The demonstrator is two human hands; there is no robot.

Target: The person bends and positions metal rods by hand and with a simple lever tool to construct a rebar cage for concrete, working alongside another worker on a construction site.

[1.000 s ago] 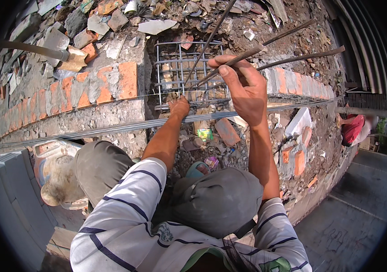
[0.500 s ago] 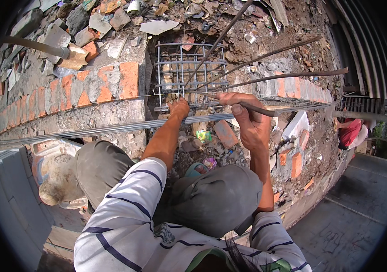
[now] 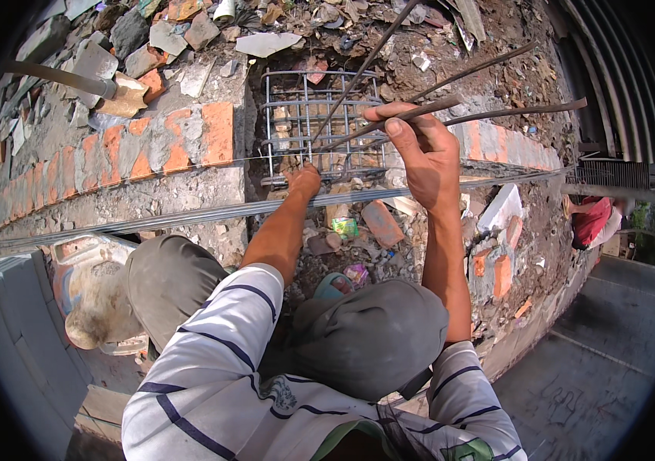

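Right hand (image 3: pixel 423 157): fingers pinch a thin rusty steel rod (image 3: pixel 450 104).
Left hand (image 3: pixel 302 182): curled onto the boxy grey rebar cage (image 3: pixel 320 123), standing between rough brick walls (image 3: pixel 158 150).

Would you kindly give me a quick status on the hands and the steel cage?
Right hand gripping a steel rod. Left hand on the wire cage. Long bar crosses in front.

The rectangular steel wire cage (image 3: pixel 320 127) was dull grey, and the thin rusted steel rods (image 3: pixel 450 104) were dark brown. The low brick wall (image 3: pixel 151 150) showed orange blocks between pale grey mortar. The long-sleeved shirt (image 3: pixel 212 369) was white with thin navy stripes; the bent trouser knees (image 3: pixel 366 338) were olive grey.
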